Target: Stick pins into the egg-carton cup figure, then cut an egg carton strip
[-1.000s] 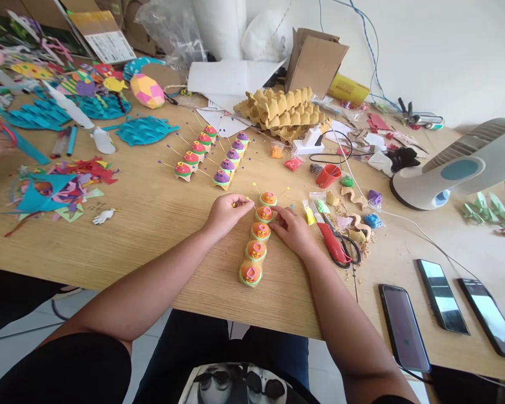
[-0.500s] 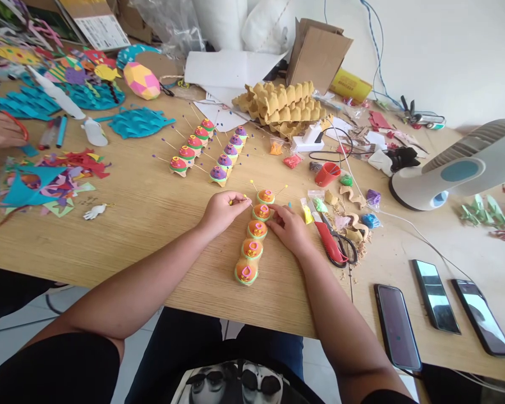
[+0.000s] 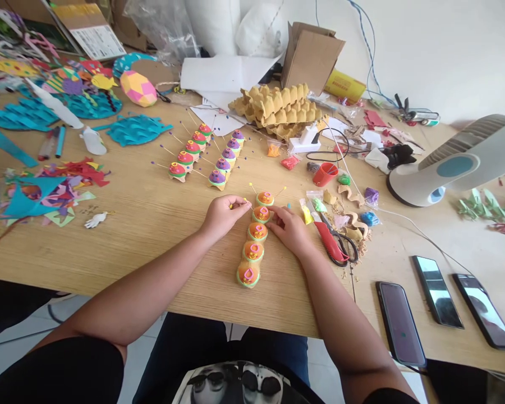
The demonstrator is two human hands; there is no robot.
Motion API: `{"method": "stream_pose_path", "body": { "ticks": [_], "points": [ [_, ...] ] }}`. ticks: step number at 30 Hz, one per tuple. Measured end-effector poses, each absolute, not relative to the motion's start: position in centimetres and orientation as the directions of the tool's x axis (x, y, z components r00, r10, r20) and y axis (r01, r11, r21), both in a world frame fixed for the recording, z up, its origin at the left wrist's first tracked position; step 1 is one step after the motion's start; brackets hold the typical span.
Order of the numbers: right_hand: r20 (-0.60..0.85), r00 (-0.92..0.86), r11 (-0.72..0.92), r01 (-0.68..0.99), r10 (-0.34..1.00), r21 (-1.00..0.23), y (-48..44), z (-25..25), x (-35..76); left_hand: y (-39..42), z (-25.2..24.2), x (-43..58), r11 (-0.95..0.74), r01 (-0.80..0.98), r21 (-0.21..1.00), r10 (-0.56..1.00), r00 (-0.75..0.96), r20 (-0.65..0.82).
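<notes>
My left hand (image 3: 224, 217) is closed in a pinch on a thin yellow-tipped stick (image 3: 246, 200), held at the left side of an orange egg-carton caterpillar (image 3: 258, 231). The caterpillar is a row of several painted bumps with green rims, pink loops and small yellow details. Two yellow-tipped sticks stand out from its farthest bump. My right hand (image 3: 289, 227) presses its fingertips against the right side of the second bump from the far end, holding the strip. Farther back stand a red egg-carton caterpillar (image 3: 185, 157) and a purple one (image 3: 223, 164), with dark-tipped sticks poking out.
To the right lie red-handled scissors (image 3: 332, 242), clay packets, a red cup (image 3: 325, 174) and several phones (image 3: 401, 322). A white fan (image 3: 450, 168) stands beyond. Stacked egg cartons (image 3: 278, 109) sit at the back. Paper scraps (image 3: 67, 185) cover the left side.
My left hand has brought the stick slightly closer to the second bump. At the far left, another person's hand with scissors has left the view. The camera view has shifted slightly.
</notes>
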State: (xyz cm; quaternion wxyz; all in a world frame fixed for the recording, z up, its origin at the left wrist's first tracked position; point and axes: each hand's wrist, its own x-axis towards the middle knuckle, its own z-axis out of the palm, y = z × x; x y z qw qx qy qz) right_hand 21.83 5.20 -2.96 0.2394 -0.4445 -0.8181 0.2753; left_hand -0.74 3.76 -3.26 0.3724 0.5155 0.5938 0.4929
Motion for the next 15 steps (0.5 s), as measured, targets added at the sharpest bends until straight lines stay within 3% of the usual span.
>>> {"method": "stream_pose_path", "body": {
  "ticks": [15],
  "points": [
    [0.153,-0.485,0.453,0.594,0.861,-0.665,5.06,-2.88,21.82,3.72,-3.91,-0.92,-0.032,0.227,0.973,0.983,-0.17,0.072]
  ]
}}
